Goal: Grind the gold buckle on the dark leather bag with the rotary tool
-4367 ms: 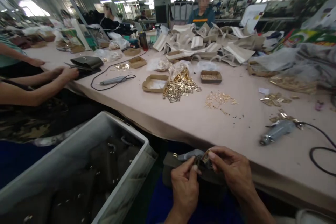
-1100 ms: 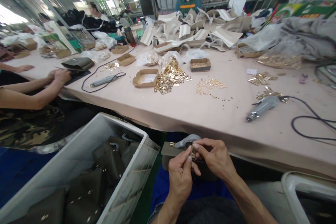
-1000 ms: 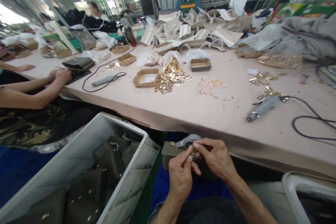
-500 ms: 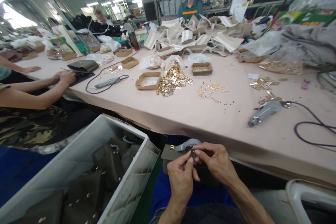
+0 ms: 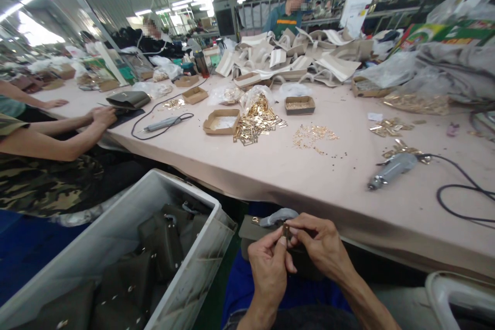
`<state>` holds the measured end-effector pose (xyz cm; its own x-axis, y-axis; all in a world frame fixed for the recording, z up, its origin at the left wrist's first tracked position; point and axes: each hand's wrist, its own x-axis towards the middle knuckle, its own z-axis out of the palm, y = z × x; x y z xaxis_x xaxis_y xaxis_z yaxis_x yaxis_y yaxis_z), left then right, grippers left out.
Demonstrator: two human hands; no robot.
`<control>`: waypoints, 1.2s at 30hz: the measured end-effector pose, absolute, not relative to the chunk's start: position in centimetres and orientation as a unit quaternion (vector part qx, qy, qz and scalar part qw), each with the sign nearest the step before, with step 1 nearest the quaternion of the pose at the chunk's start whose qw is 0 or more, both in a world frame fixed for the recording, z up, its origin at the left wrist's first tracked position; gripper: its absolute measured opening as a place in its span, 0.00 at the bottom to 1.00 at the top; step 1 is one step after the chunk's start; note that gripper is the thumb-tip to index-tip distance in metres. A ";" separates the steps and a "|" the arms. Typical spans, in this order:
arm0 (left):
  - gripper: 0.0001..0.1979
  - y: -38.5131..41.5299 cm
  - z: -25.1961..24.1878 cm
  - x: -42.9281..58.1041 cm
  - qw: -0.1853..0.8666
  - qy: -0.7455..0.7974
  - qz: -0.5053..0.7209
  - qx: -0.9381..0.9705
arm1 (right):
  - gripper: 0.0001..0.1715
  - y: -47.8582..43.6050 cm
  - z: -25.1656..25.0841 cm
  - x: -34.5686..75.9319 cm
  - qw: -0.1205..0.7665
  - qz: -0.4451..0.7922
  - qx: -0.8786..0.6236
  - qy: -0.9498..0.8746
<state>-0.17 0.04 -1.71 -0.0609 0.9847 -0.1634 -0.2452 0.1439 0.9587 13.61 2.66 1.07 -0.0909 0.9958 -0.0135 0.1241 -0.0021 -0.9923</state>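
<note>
My left hand (image 5: 268,263) and my right hand (image 5: 323,242) meet over my lap, both with fingers pinched together. Between their fingertips is a small gold-toned metal fitting (image 5: 286,230), mostly covered by the fingers. Beneath them lies an olive-grey handbag (image 5: 248,232), its lower part hidden by my hands. The bag's handle (image 5: 279,216) is wrapped in clear plastic, and a gold fitting (image 5: 256,220) shows at the handle's end.
Left of me stands a white bin (image 5: 193,263) holding several olive bags (image 5: 160,240). On the table (image 5: 255,172) are gold frames (image 5: 255,129), tiny fittings (image 5: 315,135), cardboard trays (image 5: 221,122) and a corded electric screwdriver (image 5: 392,171). A co-worker's hands (image 5: 102,116) work at left.
My hands keep their pinch on the gold fitting, shifting only slightly. The person across the table has turned and leaned to the right. The whole view has moved a little.
</note>
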 end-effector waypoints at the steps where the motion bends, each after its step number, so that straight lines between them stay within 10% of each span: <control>1: 0.18 0.0 -1.7 -0.2 0.573 0.493 0.539 0.372 | 0.10 2.7 1.1 13.8 0.437 0.494 -0.507 -0.554; 36: 0.15 -0.3 -1.0 -0.5 0.605 0.480 0.536 0.342 | 0.12 3.3 1.8 14.6 0.405 0.480 -0.458 -0.629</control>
<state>-0.47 -0.26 -1.00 -0.0347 0.9763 -0.2137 -0.3191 0.1918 0.9281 14.64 3.32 1.84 -0.2534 0.9648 0.0699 0.1868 0.1197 -0.9751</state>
